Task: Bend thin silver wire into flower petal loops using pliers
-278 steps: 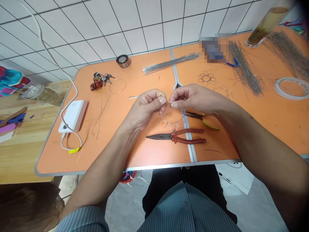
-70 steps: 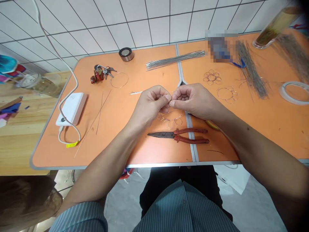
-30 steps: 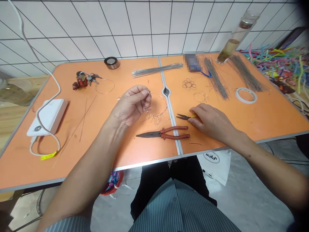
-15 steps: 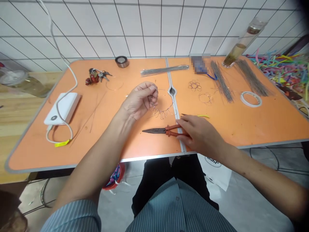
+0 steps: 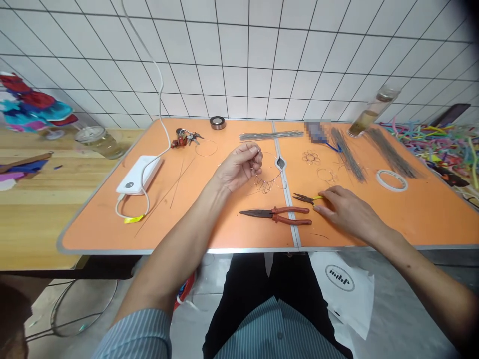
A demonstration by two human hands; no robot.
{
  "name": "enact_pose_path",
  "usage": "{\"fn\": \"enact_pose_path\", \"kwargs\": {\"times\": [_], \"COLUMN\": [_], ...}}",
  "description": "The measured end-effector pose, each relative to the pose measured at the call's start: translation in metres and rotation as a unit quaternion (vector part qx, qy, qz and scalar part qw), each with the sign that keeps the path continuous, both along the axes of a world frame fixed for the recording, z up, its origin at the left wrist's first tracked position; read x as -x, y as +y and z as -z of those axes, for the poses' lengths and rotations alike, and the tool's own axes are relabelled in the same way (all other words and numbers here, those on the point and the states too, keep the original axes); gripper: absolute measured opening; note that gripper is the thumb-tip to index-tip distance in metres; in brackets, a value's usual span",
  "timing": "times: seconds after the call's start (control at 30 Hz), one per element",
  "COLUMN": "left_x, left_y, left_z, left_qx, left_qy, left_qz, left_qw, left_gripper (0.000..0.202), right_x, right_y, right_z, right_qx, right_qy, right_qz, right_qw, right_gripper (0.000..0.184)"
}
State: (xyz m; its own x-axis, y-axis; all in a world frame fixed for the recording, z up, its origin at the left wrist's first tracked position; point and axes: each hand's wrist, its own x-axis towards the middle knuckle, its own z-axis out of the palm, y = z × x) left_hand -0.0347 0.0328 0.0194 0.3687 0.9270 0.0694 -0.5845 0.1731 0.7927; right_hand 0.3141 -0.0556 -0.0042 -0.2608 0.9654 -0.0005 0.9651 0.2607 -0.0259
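Note:
My left hand (image 5: 241,164) is closed in a pinch on a thin wire ring (image 5: 266,185) with small loops bent along its lower edge; the fingers hide part of it. To the right, my right hand (image 5: 346,209) has its thumb and fingers around the handles of small yellow-handled pliers (image 5: 307,199), whose dark jaws point left. Between the hands lie larger long-nose pliers (image 5: 275,214) with red handles, untouched, across the table's metal seam. A finished-looking wire flower (image 5: 311,157) and a looped wire ring (image 5: 327,175) rest farther back on the orange table (image 5: 209,229).
Bundles of straight wire (image 5: 271,135) lie at the back and right, near a white tape ring (image 5: 391,180) and a leaning glass tube (image 5: 374,112). Leftward are keys (image 5: 186,137), a dark tape roll (image 5: 217,122) and a white power bank (image 5: 138,174) with its cable.
My right hand has let go of the red-handled pliers and moved right to the small yellow-handled pliers. The left hand keeps hold of the wire ring. The camera view has shifted.

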Motion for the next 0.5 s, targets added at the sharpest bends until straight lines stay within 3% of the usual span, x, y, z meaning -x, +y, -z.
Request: {"fn": "enact_pose_path", "kwargs": {"times": [0.23,0.5], "left_x": [0.003,0.002], "left_y": [0.003,0.003], "left_z": [0.001,-0.002], "left_qx": [0.007,0.089], "left_qy": [-0.012,-0.042], "left_qz": [0.001,-0.004], "left_qw": [1.0,0.995], "left_gripper": [0.028,0.02], "right_x": [0.016,0.02], "right_y": [0.0,0.0], "right_z": [-0.005,-0.006], "right_qx": [0.066,0.069], "right_qy": [0.089,0.079], "right_qz": [0.066,0.089], "right_qw": [0.992,0.991], "right_gripper": [0.023,0.023]}}
